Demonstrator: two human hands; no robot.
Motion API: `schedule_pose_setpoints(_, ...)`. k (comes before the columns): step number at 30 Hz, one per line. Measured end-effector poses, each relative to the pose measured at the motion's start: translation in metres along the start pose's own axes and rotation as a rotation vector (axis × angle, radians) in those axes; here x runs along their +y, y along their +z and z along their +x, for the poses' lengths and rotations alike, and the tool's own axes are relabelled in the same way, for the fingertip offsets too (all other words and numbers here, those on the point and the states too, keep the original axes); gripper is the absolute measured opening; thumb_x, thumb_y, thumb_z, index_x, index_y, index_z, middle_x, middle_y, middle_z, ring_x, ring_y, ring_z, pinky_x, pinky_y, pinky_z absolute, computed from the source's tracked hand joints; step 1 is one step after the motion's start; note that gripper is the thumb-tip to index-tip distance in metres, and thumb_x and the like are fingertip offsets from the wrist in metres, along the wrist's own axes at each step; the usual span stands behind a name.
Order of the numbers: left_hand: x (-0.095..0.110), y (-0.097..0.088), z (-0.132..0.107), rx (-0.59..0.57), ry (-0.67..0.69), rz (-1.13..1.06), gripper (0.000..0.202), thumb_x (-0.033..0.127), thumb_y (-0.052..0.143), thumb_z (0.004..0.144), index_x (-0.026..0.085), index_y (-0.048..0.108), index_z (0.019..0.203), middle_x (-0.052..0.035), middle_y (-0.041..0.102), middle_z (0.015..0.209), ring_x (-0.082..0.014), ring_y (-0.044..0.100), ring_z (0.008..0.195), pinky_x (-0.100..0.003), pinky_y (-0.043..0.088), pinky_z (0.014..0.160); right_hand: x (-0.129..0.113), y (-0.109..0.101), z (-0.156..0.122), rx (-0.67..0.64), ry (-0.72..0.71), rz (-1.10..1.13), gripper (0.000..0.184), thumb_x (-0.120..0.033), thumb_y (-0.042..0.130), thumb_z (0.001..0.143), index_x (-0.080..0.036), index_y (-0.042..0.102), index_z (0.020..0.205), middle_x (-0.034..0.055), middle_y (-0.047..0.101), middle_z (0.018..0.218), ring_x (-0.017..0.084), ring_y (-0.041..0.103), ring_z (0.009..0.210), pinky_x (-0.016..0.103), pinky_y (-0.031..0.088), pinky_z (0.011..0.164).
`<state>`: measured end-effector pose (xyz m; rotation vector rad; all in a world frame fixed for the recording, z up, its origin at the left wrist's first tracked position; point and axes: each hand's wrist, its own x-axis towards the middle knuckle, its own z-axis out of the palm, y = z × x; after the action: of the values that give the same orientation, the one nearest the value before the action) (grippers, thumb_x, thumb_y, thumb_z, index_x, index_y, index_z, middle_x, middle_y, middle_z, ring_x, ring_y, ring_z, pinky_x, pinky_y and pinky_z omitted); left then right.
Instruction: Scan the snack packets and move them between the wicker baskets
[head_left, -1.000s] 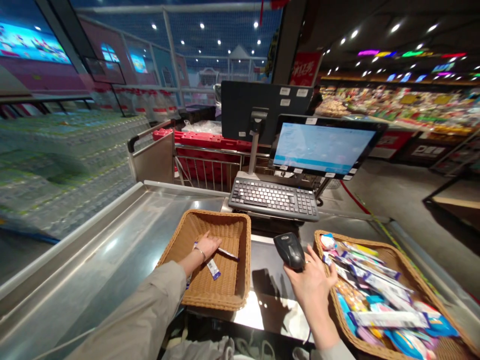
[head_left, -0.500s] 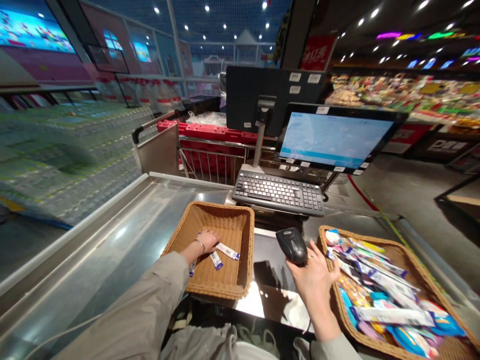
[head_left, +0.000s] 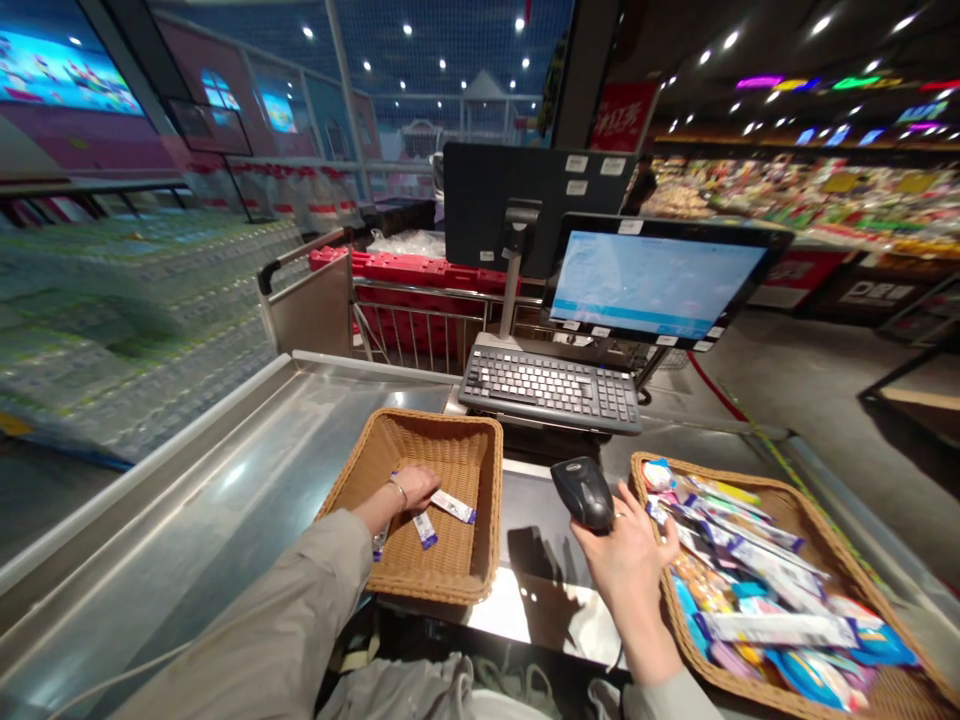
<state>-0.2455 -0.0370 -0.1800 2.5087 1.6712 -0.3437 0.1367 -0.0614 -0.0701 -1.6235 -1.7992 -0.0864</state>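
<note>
My left hand (head_left: 413, 489) lies inside the left wicker basket (head_left: 480, 470), fingers curled down on small white and blue snack packets (head_left: 452, 505) on the basket floor. Whether it grips one I cannot make out. My right hand (head_left: 628, 552) holds a black barcode scanner (head_left: 583, 492) over the dark scanning plate (head_left: 532, 520) between the two baskets. The right wicker basket (head_left: 825, 545) is heaped with several colourful packets (head_left: 757, 590).
A keyboard (head_left: 551, 388) and lit touchscreen (head_left: 651, 285) stand behind the baskets, with a dark customer display (head_left: 525, 195) above. The steel counter (head_left: 225, 500) runs off to the left. Red shopping baskets (head_left: 420, 275) sit behind a metal rail.
My left hand has drawn back slightly inside the left basket and its fingers have curled over the packets. My right hand keeps the scanner nearly still.
</note>
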Motion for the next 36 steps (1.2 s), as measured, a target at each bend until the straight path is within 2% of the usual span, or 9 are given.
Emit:
schedule_pose_setpoints(4,-0.004,-0.02,-0.001,0.045,-0.009,-0.007,0.01,0.028,0.064,0.081,0.023,0.069,0.087,-0.008,0.07,0.095,-0.0241,0.066,0.091,-0.034,0.049,0.084,-0.003,-0.002,0.002,0.012,-0.014,0.005,0.028,-0.045,0.054,0.075,-0.024,0.069,0.082,0.0069,0.075,0.102,0.031,0.059,0.117,0.058,0.013,0.111)
schedule_pose_setpoints(8,-0.004,-0.045,-0.005,0.103,-0.049,-0.002,0.014,0.03,0.063,0.084,0.024,0.071,0.094,-0.0072,0.068,0.095,-0.0231,0.065,0.091,-0.033,0.048,0.084,-0.006,-0.004,0.002,0.002,-0.019,0.031,0.027,-0.044,0.052,0.077,-0.024,0.069,0.082,0.0078,0.075,0.103,0.031,0.059,0.118,0.059,0.012,0.11)
schedule_pose_setpoints(11,-0.001,-0.062,-0.01,0.163,-0.104,0.008,0.016,0.03,0.065,0.085,0.023,0.07,0.098,-0.0076,0.068,0.098,-0.0241,0.064,0.095,-0.038,0.045,0.095,-0.006,-0.004,0.002,-0.001,-0.025,0.045,0.026,-0.043,0.053,0.077,-0.023,0.069,0.082,0.0075,0.075,0.102,0.031,0.059,0.118,0.059,0.012,0.111)
schedule_pose_setpoints(14,0.005,-0.075,-0.015,0.237,-0.175,0.022,0.017,0.029,0.062,0.088,0.022,0.068,0.102,-0.0078,0.068,0.102,-0.0245,0.062,0.098,-0.046,0.037,0.108,-0.006,-0.005,0.002,-0.002,-0.038,0.041,0.025,-0.043,0.053,0.077,-0.023,0.069,0.082,0.0069,0.075,0.102,0.031,0.058,0.118,0.058,0.011,0.111)
schedule_pose_setpoints(19,0.013,-0.094,-0.025,0.353,-0.273,0.027,0.023,0.027,0.057,0.092,0.022,0.063,0.113,-0.0076,0.07,0.107,-0.0252,0.063,0.102,-0.054,0.027,0.115,-0.003,-0.007,0.0,0.0,-0.064,0.04,0.023,-0.04,0.054,0.078,-0.023,0.069,0.081,0.006,0.076,0.1,0.032,0.058,0.12,0.059,0.01,0.111)
schedule_pose_setpoints(24,0.021,-0.104,-0.028,0.593,-0.311,-0.01,0.027,0.023,0.054,0.093,0.023,0.062,0.118,-0.0092,0.072,0.119,-0.0276,0.064,0.115,-0.061,0.019,0.12,0.0,-0.009,-0.003,0.009,-0.087,0.037,0.021,-0.039,0.055,0.077,-0.024,0.069,0.082,0.0052,0.076,0.1,0.032,0.057,0.121,0.059,0.01,0.111)
schedule_pose_setpoints(29,0.041,-0.114,-0.018,0.825,-0.24,0.03,0.028,0.021,0.05,0.096,0.022,0.062,0.121,-0.0099,0.072,0.124,-0.0279,0.063,0.123,-0.066,0.011,0.121,-0.001,-0.012,-0.004,0.043,-0.108,0.023,0.024,-0.04,0.054,0.077,-0.023,0.069,0.086,0.007,0.076,0.098,0.032,0.058,0.119,0.059,0.012,0.11)
schedule_pose_setpoints(32,0.059,-0.121,-0.009,0.9,-0.202,0.053,0.027,0.02,0.05,0.097,0.022,0.062,0.121,-0.01,0.071,0.125,-0.0284,0.062,0.124,-0.069,0.007,0.121,-0.002,-0.016,-0.004,0.042,-0.116,0.013,0.024,-0.039,0.054,0.078,-0.023,0.069,0.087,0.0075,0.075,0.1,0.033,0.057,0.121,0.059,0.012,0.11)
schedule_pose_setpoints(36,0.082,-0.13,0.003,0.945,-0.158,0.069,0.027,0.02,0.05,0.097,0.02,0.063,0.121,-0.0107,0.068,0.13,-0.029,0.058,0.129,-0.073,0.003,0.119,-0.002,-0.02,-0.006,0.005,-0.114,0.007,0.024,-0.037,0.055,0.078,-0.023,0.07,0.09,0.0077,0.075,0.105,0.033,0.054,0.124,0.058,0.01,0.111)
